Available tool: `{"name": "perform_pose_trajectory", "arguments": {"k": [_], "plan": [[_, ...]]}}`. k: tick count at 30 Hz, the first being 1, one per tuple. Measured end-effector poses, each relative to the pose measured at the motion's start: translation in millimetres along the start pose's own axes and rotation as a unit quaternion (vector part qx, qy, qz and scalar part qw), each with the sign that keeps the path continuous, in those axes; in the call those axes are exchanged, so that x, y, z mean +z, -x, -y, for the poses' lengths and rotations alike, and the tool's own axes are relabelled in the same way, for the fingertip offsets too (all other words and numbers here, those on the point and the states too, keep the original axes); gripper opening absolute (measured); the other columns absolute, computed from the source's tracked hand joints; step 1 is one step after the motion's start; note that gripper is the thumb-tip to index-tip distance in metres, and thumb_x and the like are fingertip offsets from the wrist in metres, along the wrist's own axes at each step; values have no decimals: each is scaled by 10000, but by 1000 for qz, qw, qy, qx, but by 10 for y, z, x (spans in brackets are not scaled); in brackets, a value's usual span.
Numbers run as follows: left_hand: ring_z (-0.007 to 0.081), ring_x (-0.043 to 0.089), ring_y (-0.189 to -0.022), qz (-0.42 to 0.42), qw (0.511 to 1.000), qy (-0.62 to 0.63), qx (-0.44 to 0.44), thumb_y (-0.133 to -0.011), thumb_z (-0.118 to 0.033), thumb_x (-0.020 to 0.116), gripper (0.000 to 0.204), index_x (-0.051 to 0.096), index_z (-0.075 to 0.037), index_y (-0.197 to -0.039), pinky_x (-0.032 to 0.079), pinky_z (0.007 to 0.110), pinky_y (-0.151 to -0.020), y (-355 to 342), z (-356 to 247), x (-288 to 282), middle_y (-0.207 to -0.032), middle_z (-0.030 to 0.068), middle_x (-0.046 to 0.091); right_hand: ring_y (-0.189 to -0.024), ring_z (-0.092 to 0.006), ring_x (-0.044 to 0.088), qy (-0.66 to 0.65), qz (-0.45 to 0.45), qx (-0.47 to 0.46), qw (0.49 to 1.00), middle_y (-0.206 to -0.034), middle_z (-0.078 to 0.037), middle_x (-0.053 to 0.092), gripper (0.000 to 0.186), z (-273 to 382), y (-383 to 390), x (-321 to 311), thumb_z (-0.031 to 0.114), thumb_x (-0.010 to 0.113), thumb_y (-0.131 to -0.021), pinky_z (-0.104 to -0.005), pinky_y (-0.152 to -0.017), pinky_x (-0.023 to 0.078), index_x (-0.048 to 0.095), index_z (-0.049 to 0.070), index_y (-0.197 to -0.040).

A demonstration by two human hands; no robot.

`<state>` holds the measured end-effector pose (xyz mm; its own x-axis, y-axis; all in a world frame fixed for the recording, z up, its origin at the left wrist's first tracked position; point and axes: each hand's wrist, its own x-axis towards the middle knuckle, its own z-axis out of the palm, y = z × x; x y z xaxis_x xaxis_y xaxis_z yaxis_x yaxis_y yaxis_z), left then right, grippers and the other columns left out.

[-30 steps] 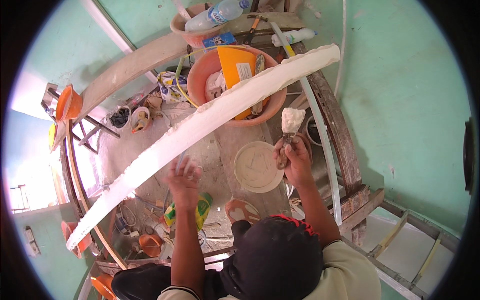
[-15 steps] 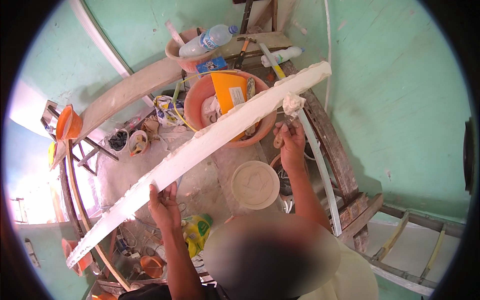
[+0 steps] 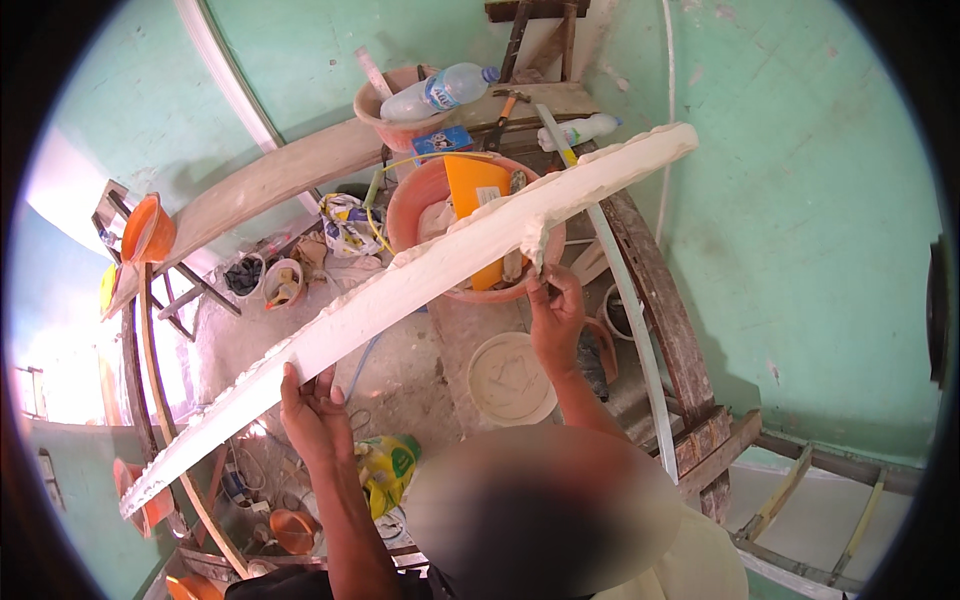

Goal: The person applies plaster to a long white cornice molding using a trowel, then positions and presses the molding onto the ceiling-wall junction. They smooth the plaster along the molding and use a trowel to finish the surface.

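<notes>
We have our left hand (image 3: 312,405) under the lower part of the long white plaster moulding (image 3: 400,300), fingers wrapped up over its near edge, gripping it. Our right hand (image 3: 555,310) is higher up, closed on a small tool whose tip meets the moulding's underside; we cannot tell what kind of tool it is.

The moulding runs on a slant from low on our left to high on our right, above the cluttered workbench (image 3: 420,370). It is chalky white, with a rough, crumbly upper edge and a smoother face toward us.

Below our right hand sits a round white bowl of plaster (image 3: 512,378) on the dusty grey bench top. Behind the moulding stands a wide terracotta-coloured basin (image 3: 425,205) with a yellow scoop (image 3: 478,190) inside it. Further back a clear plastic bottle (image 3: 440,92) lies in a smaller tub. A green and yellow bag (image 3: 390,465) lies near our left forearm. The walls (image 3: 800,250) around us are pale green.
</notes>
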<state>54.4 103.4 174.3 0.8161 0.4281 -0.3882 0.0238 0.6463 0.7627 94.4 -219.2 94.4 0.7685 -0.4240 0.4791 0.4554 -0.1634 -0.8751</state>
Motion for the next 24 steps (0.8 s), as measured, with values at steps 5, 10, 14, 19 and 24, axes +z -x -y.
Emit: {"name": "perform_pose_trajectory", "arguments": {"k": [5, 10, 14, 19, 24], "plan": [[173, 720, -921, 4, 1000, -4, 5, -1037, -288, 609, 303, 610, -57, -1233, 478, 234, -563, 21, -36, 15, -1059, 87, 719, -1063, -99, 571, 23, 58, 0, 998, -1212, -56, 591, 227, 7, 236, 57, 80, 643, -1025, -264, -926, 473, 565, 34, -1233], [182, 718, -923, -5, 1000, -7, 1, -1028, -288, 619, 305, 607, -61, -1231, 450, 240, -562, 31, -75, -8, -1069, 87, 717, -1085, -166, 600, -66, 92, 22, 993, -1203, -100, 606, 255, 215, 379, 209, 58, 664, -1001, -297, -935, 487, 561, 4, -1229], [185, 717, -906, -11, 1000, -7, -7, -1014, -298, 640, 318, 609, -60, -1222, 439, 245, -562, 82, -99, 47, -1063, 86, 718, -1098, -165, 594, -89, -11, 30, 996, -1245, -110, 577, 287, 217, 212, 305, 62, 662, -1007, -318, -972, 487, 526, -7, -1250], [190, 716, -889, -9, 1000, -6, -9, -1013, -299, 644, 329, 602, -51, -1226, 429, 249, -556, 135, -168, 66, -1044, 78, 716, -1125, -178, 582, 2, -27, -57, 998, -1238, -109, 573, 252, 231, 88, 464, 37, 654, -1005, -346, -996, 485, 533, 3, -1223], [148, 719, -848, -7, 1000, 10, -5, -1006, -270, 660, 323, 593, -53, -1236, 473, 180, -515, 158, -188, 106, -1078, 72, 705, -1049, -157, 586, 49, 36, -90, 994, -1229, -110, 570, 264, 77, 412, 508, -6, 668, -982, -283, -873, 507, 545, 12, -1215]]}}
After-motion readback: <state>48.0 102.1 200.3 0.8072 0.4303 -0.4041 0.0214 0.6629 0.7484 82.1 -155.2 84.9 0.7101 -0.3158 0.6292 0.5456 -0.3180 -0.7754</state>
